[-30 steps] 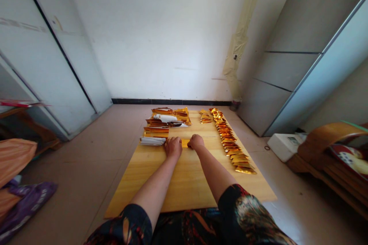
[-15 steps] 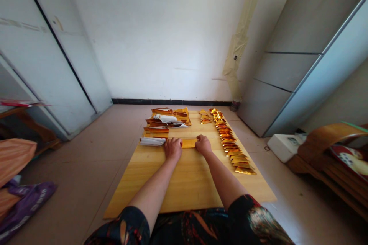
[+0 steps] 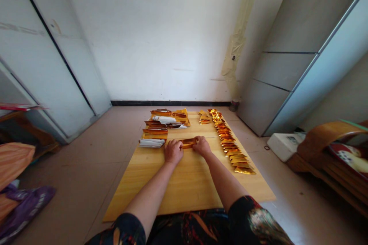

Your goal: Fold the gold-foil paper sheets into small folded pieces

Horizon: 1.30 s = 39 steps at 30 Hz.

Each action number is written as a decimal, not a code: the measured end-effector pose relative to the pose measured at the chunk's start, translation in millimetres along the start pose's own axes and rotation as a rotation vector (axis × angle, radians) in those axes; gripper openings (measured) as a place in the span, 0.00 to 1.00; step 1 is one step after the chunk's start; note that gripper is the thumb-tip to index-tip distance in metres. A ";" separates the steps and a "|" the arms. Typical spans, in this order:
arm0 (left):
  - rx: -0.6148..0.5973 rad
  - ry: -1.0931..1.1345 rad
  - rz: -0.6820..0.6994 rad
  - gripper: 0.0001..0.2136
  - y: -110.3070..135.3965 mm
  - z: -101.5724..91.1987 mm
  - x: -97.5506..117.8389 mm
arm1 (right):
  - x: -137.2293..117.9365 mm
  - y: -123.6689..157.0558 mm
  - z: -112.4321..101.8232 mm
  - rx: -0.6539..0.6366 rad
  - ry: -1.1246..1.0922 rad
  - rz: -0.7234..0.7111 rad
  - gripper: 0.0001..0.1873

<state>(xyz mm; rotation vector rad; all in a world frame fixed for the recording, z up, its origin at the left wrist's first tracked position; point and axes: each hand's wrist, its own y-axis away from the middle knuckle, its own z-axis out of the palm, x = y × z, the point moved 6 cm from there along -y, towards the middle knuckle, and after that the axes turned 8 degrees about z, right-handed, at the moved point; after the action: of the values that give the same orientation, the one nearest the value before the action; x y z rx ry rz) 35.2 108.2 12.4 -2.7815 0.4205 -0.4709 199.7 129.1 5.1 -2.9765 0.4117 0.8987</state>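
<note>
A strip of gold foil paper stretches between my two hands, just above the wooden board, with a crease or raised edge along its length. My left hand is closed on its left end, fingers curled. At its right end my right hand pinches the foil. Left of my left hand lies a stack of white-backed folded sheets. Beyond it are folded gold sheets and a white roll-like bundle. A long row of folded gold foil pieces runs down the right side.
The board reaches close to my lap. A small group of gold pieces sits at its far side. A white box and wooden furniture stand on the right; a purple bag lies at lower left.
The foil strip lay flatter before; now its upper edge is lifted and it shows a fold line. Both hands stay in nearly the same place, with the right slightly further left.
</note>
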 end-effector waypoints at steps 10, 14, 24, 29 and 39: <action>-0.017 0.001 0.114 0.09 3.6 3.7 3.8 | 10.0 -2.6 0.6 -0.001 -0.249 0.031 0.16; -0.020 -0.005 0.135 0.07 7.7 -0.9 8.0 | 12.4 -1.2 1.9 -0.032 -0.374 0.044 0.15; 0.004 -0.021 0.133 0.08 6.9 0.3 5.3 | 11.8 4.6 1.0 -0.213 -0.749 0.158 0.10; 0.007 0.008 0.121 0.05 6.3 3.8 2.0 | 9.8 4.6 -1.1 -0.150 -0.558 0.094 0.07; 0.050 0.038 0.007 0.05 3.4 0.7 -5.2 | 6.1 3.7 2.3 0.052 -0.082 -0.206 0.11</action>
<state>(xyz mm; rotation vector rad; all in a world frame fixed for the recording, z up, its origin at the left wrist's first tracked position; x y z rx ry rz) 29.9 106.9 9.2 -2.7257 0.4208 -0.5263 202.4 124.2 0.1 -2.8557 0.1211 0.9677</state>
